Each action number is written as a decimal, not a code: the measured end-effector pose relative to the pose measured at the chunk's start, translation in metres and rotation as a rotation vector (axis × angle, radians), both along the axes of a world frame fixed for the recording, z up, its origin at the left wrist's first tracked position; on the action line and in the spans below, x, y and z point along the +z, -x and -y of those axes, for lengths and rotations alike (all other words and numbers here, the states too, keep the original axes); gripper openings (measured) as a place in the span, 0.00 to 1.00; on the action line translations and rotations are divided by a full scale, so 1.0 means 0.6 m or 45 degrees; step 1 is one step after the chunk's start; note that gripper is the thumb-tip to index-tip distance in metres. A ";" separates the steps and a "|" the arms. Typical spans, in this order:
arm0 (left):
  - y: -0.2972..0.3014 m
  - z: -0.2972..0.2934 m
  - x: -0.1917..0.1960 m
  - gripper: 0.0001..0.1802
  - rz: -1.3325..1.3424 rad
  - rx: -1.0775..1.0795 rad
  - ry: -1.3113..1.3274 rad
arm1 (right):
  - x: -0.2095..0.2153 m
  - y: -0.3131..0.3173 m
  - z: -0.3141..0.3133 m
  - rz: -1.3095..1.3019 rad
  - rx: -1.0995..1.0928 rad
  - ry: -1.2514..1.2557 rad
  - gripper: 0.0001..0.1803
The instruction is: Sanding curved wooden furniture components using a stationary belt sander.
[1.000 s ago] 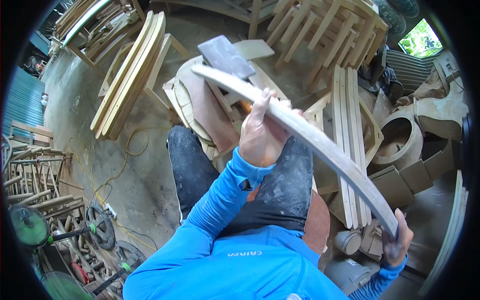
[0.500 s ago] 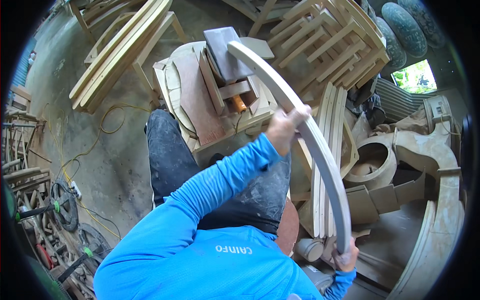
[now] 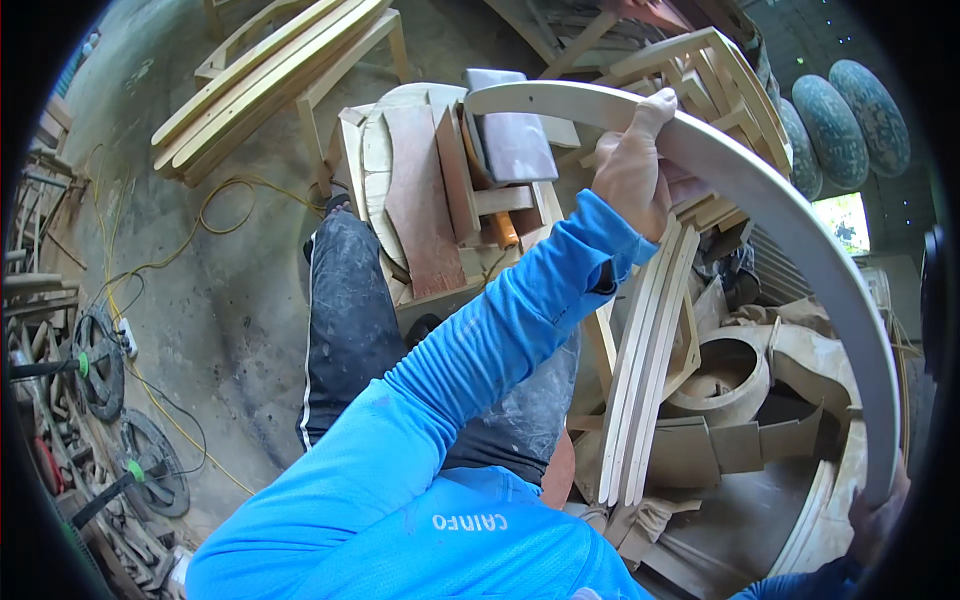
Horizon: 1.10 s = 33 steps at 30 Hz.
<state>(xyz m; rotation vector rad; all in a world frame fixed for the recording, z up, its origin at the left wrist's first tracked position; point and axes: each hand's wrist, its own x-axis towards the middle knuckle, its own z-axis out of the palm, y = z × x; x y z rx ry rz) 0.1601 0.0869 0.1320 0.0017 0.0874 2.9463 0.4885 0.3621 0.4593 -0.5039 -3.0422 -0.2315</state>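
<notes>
Gripping a long curved wooden strip [image 3: 800, 240] arcing from 12 to 4 o'clock, left hand [image 3: 635, 165] fingers wrapped tight up top, right hand [image 3: 880, 515] clamped on the low end, finger detail hard to tell, so probably risking a clip against the chair frames [image 3: 700, 70] at 1 o'clock.

Curved wooden slat [image 3: 800, 230] gripped by left hand [image 3: 632, 168], wooden jig block [image 3: 440, 190] crowded just below the grip, chair frames [image 3: 720, 80] close behind it, stacked slats [image 3: 645, 370] underneath, open concrete floor [image 3: 200, 280] well left.
</notes>
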 end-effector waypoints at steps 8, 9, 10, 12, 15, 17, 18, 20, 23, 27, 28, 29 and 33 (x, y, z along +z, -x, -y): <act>-0.004 0.041 -0.242 0.17 0.263 -0.147 0.082 | -0.522 0.022 0.021 -0.154 0.171 0.473 0.21; -0.033 0.056 -0.221 0.19 0.259 -0.218 0.149 | -0.606 -0.008 -0.020 -0.267 0.203 0.560 0.20; -0.062 0.061 -0.205 0.19 0.241 -0.258 0.209 | -0.677 -0.038 -0.052 -0.235 0.082 0.654 0.19; -0.094 0.064 -0.184 0.20 0.223 -0.230 0.344 | -0.781 -0.067 -0.086 -0.137 0.045 0.709 0.17; -0.129 0.036 -0.183 0.15 0.146 -0.247 0.319 | -0.839 -0.094 -0.101 0.013 0.103 0.580 0.17; -0.146 0.013 -0.187 0.14 0.137 -0.258 0.296 | -0.845 -0.118 -0.125 0.001 0.027 0.610 0.17; -0.154 0.002 -0.189 0.13 0.147 -0.266 0.259 | -0.835 -0.124 -0.134 -0.002 0.043 0.621 0.17; -0.167 -0.021 -0.192 0.13 0.137 -0.295 0.229 | -0.814 -0.136 -0.165 0.033 -0.004 0.594 0.16; -0.189 -0.050 -0.196 0.12 0.167 -0.348 0.193 | -0.794 -0.157 -0.199 -0.020 -0.017 0.527 0.14; -0.202 -0.079 -0.200 0.13 0.195 -0.425 0.165 | -0.785 -0.193 -0.207 -0.134 0.015 0.416 0.10; -0.203 -0.083 -0.197 0.13 0.205 -0.450 0.177 | -0.782 -0.200 -0.205 -0.210 -0.003 0.370 0.09; -0.202 -0.086 -0.194 0.13 0.209 -0.455 0.186 | -0.779 -0.205 -0.201 -0.286 -0.021 0.321 0.09; -0.185 -0.092 -0.193 0.17 0.370 -0.381 0.274 | -0.773 -0.210 -0.183 -0.212 0.025 0.193 0.08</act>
